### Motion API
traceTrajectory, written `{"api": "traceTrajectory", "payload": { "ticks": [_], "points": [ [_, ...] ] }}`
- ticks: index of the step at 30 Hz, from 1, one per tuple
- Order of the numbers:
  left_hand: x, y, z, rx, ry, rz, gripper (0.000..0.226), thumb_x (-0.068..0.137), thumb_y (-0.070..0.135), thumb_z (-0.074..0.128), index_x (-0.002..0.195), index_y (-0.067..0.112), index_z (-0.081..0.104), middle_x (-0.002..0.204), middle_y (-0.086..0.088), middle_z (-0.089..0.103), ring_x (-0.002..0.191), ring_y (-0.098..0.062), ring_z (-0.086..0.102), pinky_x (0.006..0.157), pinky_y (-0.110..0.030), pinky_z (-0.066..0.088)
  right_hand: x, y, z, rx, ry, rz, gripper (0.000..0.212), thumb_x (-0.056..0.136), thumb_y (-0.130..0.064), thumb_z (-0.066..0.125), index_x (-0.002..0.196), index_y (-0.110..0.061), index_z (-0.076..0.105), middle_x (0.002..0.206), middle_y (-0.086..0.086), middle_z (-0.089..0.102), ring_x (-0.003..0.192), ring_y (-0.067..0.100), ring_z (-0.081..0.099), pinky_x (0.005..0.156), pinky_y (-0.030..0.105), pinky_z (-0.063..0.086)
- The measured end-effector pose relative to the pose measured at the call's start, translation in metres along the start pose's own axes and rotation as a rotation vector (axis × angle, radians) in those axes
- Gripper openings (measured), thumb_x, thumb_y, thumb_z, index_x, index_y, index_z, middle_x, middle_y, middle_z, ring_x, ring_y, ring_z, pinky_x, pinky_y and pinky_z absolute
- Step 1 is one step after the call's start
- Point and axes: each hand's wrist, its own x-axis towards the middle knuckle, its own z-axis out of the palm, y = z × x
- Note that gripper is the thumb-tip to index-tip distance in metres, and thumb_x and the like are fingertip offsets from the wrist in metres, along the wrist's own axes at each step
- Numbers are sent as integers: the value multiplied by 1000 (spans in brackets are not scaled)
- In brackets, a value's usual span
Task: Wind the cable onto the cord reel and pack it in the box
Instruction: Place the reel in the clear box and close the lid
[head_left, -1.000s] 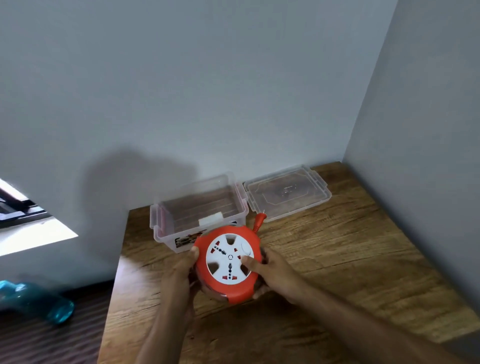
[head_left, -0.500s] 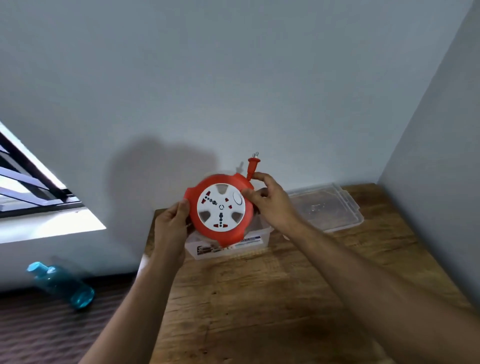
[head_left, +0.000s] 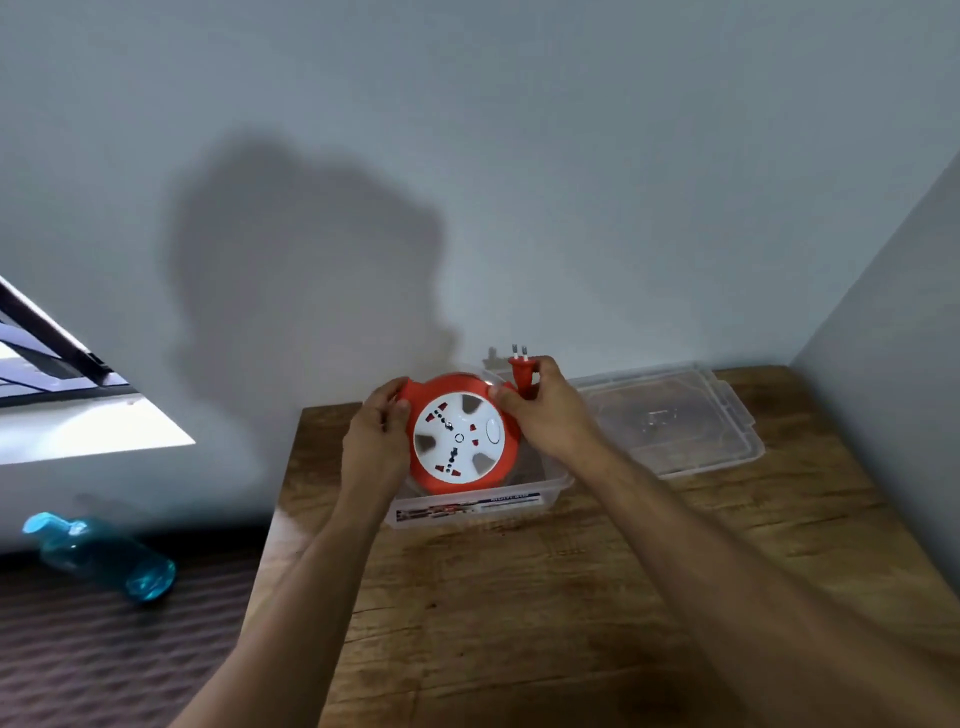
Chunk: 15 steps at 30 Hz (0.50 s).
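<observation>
Over wooden table (head_left: 519, 597), both hands grip cord reel (head_left: 460, 434), hiding most of box (head_left: 467, 506).

The cord reel (head_left: 460, 434) (held by both hands) has come down from mid-air into the box (head_left: 470, 506).

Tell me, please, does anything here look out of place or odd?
One thing: a blue bottle lies on its side on the floor, left of the table. On the table nothing stands out; the box lid lies off beside the box.
</observation>
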Motion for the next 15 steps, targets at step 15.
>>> {"api": "traceTrajectory", "payload": {
  "ticks": [15],
  "points": [
    [-12,-6,14,329,-56,166,48,102,11,58,148,21,54,137,-11,48,112,-13,51,87,-15,51,-5,13,12,-733,16,-58,22,94,-6,53,115,-5,60,107,15,70,97,30,67,74,33,49]
  ]
}}
